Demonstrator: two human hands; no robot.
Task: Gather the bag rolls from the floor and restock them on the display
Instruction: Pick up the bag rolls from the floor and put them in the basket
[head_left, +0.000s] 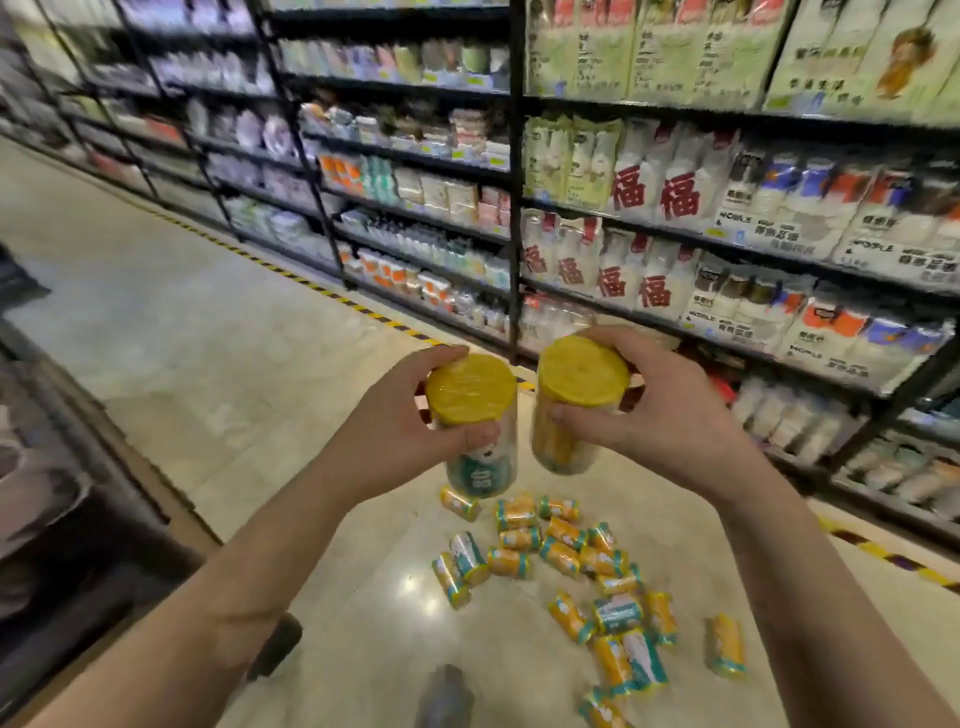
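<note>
Both hands are raised in front of the shelving, each wrapped around one bag roll held upright with its yellow end facing the camera. The left hand (400, 431) grips the left roll (470, 389) from the side, thumb across the front of the printed teal-and-white wrapper and fingers curled over the top edge. The right hand (670, 415) holds the right roll (579, 374) the same way from the other side, thumb pressed on its yellow side and fingers arched over the rim. The two rolls are just beside each other, with a narrow gap between them.

Below the hands, the loose rolls (563, 558) lie scattered on the pale, glossy floor (208, 338), most of them bunched close together and pointing in different directions. One stray roll (724, 644) lies apart on the right of the bunch.

Black metal shelves (514, 208) run along the right side and away to the back, packed with pale bagged goods, some printed with large red characters. A yellow-and-black striped tape line (311, 283) follows the foot of the shelves across the floor. A dark display fixture (52, 467) stands on the left edge of the view. At the bottom edge there is a blurred grey shape (444, 696), possibly a shoe.
</note>
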